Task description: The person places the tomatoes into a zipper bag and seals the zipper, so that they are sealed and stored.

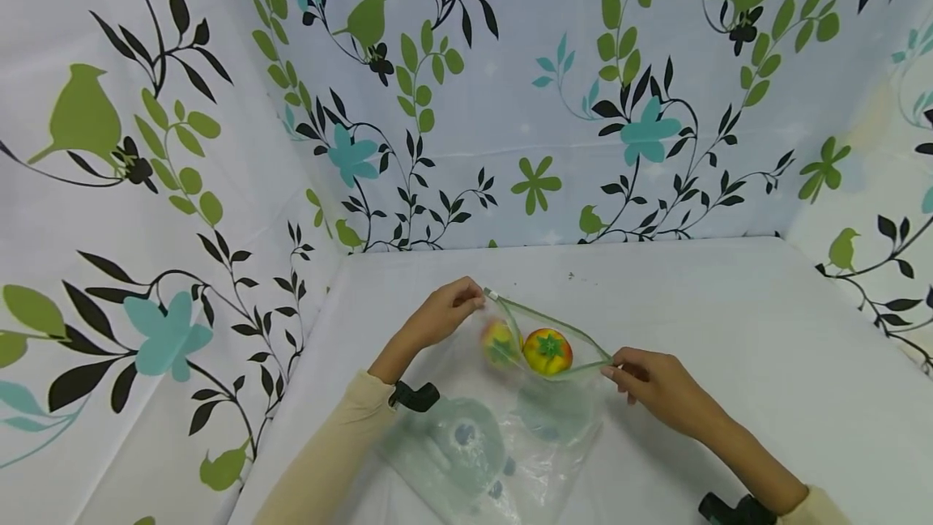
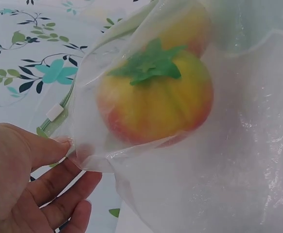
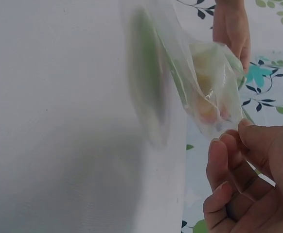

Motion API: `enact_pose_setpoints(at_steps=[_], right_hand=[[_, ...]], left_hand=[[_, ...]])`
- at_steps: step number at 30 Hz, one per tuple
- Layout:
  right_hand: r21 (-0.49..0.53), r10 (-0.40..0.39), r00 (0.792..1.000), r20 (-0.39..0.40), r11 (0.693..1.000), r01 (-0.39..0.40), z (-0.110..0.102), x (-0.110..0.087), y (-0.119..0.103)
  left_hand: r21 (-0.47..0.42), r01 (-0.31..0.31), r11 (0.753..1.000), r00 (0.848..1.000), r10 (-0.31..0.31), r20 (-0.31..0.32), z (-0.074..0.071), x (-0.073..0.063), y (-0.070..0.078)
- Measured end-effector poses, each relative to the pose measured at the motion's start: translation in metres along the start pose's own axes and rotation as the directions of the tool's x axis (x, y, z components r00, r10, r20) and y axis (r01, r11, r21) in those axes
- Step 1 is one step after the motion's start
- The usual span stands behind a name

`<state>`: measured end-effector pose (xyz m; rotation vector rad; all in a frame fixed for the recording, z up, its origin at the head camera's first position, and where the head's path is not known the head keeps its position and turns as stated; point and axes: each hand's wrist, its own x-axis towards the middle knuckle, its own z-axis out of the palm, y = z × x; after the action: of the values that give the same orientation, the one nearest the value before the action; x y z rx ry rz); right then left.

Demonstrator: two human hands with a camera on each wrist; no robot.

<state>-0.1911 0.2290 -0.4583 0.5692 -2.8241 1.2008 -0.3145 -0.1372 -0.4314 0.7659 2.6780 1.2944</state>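
Table (image 1: 729, 330) is lying wide and white around the clear plastic bag (image 1: 510, 428), with bare room to its right and beyond; the patterned curtain wall (image 1: 146, 185) is closing in on its left. I am pinching the bag's green zip rim with my left hand (image 1: 440, 316) and my right hand (image 1: 656, 383), stretching the mouth open. Two round, ribbed yellow-red fruits (image 1: 547, 351) are sitting just inside that mouth. My left wrist view is showing a fruit's green star-shaped top (image 2: 149, 64) through crinkled film; the right wrist view is blurring it.
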Motion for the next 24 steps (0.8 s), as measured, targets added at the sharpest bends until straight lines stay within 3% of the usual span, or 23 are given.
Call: enact_pose_setpoints(at_steps=[8, 15, 24], right_hand=[[-0.001, -0.031, 0.999, -0.008, 1.000, 0.031, 0.001, 0.003, 0.001], [0.013, -0.150, 0.981, -0.126, 0.988, 0.153, -0.001, 0.001, 0.008], [0.076, -0.150, 0.977, -0.152, 0.984, 0.162, -0.008, 0.005, 0.016]], left_hand=[[-0.026, 0.017, 1.000, 1.000, -0.018, -0.018, 0.005, -0.010, 0.002], [-0.113, -0.013, 0.993, 0.996, 0.003, -0.089, 0.001, -0.025, -0.006], [-0.203, -0.017, 0.979, 0.989, -0.013, -0.146, -0.001, -0.044, -0.009]])
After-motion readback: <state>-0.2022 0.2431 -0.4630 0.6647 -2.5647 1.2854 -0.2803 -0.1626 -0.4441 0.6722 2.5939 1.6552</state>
